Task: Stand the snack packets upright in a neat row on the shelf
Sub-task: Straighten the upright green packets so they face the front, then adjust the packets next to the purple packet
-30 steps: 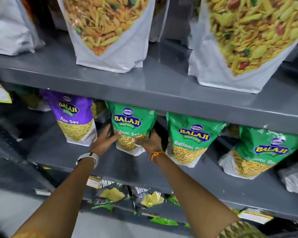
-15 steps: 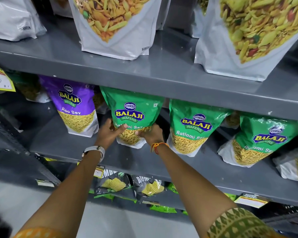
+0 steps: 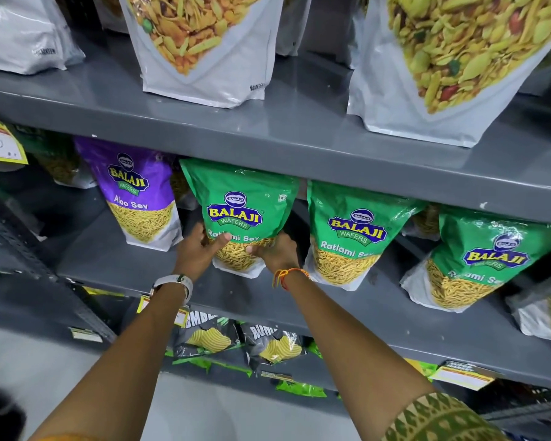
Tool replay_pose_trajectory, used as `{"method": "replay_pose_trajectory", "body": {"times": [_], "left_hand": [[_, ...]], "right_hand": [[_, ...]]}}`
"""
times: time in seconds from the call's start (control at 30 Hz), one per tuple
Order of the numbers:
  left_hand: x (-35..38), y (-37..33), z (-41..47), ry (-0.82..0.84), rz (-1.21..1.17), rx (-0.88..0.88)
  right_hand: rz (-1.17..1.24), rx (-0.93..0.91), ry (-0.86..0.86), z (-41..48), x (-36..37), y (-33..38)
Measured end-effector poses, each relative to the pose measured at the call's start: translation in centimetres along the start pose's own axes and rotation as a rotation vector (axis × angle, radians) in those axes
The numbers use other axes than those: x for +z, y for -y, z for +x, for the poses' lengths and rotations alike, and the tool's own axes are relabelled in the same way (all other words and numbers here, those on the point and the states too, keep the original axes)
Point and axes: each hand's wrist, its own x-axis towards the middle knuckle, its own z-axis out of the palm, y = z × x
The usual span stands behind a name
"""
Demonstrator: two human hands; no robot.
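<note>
Grey shelf [image 3: 134, 265] — both hands' grip, seemingly firm, on green packet [image 3: 240, 214]

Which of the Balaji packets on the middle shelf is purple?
The Aloo Sev packet, leftmost in the row, beside the left hand; the others are green Ratlami Sev.

Green Ratlami Sev packets [image 3: 242, 214]: three. Purple Aloo Sev packet [image 3: 134, 189]: one. Hands: two.

Aloo Sev packet [image 3: 137, 198] left of held Ratlami Sev packet [image 3: 240, 214]; second Ratlami packet [image 3: 352, 237] right; all on shelf [image 3: 115, 259].
</note>
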Motion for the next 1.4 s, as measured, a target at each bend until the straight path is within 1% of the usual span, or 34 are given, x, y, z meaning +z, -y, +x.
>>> {"method": "replay_pose_trajectory", "body": {"times": [0.23,0.3,0.4,0.53,0.6,0.63,0.67,0.7,0.73,0.77,0.83,0.9,0.93,0.97,1.0,1.03,1.1,1.13,1.2,1.27,1.4], "left_hand": [[0.7,-0.4,-0.2,0.002,-0.075,-0.004],[1.0,-0.3,-0.5,-0.006,-0.088,-0.002],[1.0,-0.1,-0.6,-0.013,-0.090,0.013],[1.0,0.1,0.2,-0.007,-0.077,-0.005],[1.1,0.1,0.3,0.004,-0.095,0.002],[0.9,0.2,0.2,0.010,-0.126,0.005],[0.7,0.3,-0.1,-0.021,-0.150,0.006],[-0.4,0.6,0.0,-0.090,-0.145,0.020],[-2.0,0.9,0.3,-0.184,-0.113,0.058],[-3.6,1.3,0.5,-0.271,-0.067,0.102],[-8.1,2.2,1.9,-0.371,0.002,0.159],[-12.0,3.3,4.1,-0.472,0.061,0.164],[-13.5,3.8,5.3,-0.507,0.071,0.139],[-14.7,4.3,6.4,-0.508,0.059,0.099],[-15.7,4.7,7.4,-0.463,0.020,0.059],[-16.6,5.3,8.2,-0.376,-0.042,0.040],[-17.5,6.7,9.4,-0.149,-0.160,0.034],[-17.7,7.4,9.8,-0.055,-0.183,0.004],[-17.9,8.5,10.4,0.070,-0.213,-0.102],[-17.7,9.3,10.6,0.125,-0.226,-0.140],[-18.0,9.8,10.7,0.132,-0.194,-0.171]], "right_hand": [[-0.037,-0.029,-0.049,0.0,0.5,-0.3],[-0.026,-0.020,-0.095,-0.5,0.9,-0.6],[-0.009,-0.029,-0.207,-1.5,2.4,-1.3],[-0.014,-0.030,-0.277,-1.7,3.4,-1.3],[0.042,-0.049,-0.378,-2.1,3.8,-1.0],[0.001,-0.076,-0.482,-2.5,4.4,-1.3],[-0.100,-0.106,-0.581,-3.2,5.4,-1.6],[-0.183,-0.157,-0.647,-3.9,7.1,-1.5],[-0.194,-0.196,-0.642,-4.5,9.0,-1.0],[-0.124,-0.213,-0.556,-4.6,10.7,-0.2],[0.010,-0.232,-0.345,-3.6,14.8,2.8],[0.096,-0.219,-0.203,-1.7,17.6,5.8],[0.112,-0.201,-0.172,-0.7,18.5,6.9],[0.099,-0.182,-0.165,0.4,19.1,7.6],[0.084,-0.150,-0.172,1.3,19.6,8.2],[0.081,-0.097,-0.169,2.2,19.9,8.6],[0.105,-0.007,-0.140,3.4,20.1,8.7],[0.111,0.008,-0.129,3.8,20.3,8.7],[0.131,0.013,-0.110,4.4,20.9,8.5],[0.137,0.011,-0.104,4.4,21.1,8.4],[0.094,-0.007,-0.100,4.3,21.2,8.3]]}}
